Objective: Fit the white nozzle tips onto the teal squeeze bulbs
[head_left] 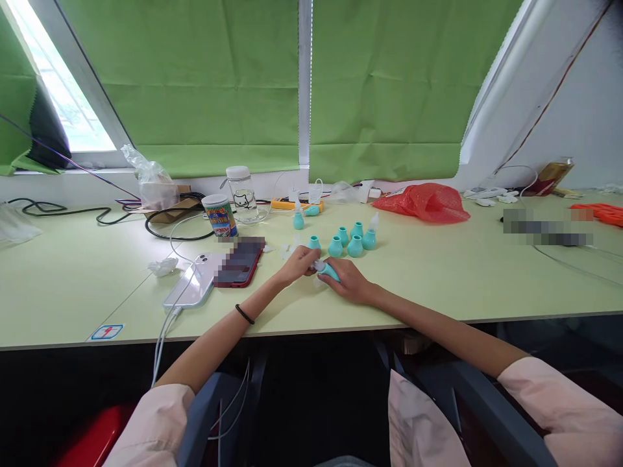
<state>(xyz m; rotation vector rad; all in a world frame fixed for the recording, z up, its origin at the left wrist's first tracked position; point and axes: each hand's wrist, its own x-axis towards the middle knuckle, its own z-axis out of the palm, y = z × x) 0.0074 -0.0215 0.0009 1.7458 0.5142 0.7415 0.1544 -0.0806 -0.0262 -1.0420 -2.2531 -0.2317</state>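
Observation:
My right hand [351, 280] is wrapped round a teal bulb [329, 271], which lies on its side with its neck toward my left hand. My left hand [298, 264] pinches a small clear tip [318, 265] at the neck of that bulb. Just behind my hands stand several open teal bulbs [355, 246] in a loose group. One bulb at the group's right [369, 239] carries a clear tip, and another tipped bulb [298, 221] stands farther back. Small clear pieces [287, 250] lie behind my left hand.
Two phones [195, 283] [242, 263] with white cables lie to the left. Behind them are a printed can [220, 216] and a clear bottle [243, 198]. A red plastic bag [423, 202] lies at the back right. The table's front edge [292, 333] runs below my forearms.

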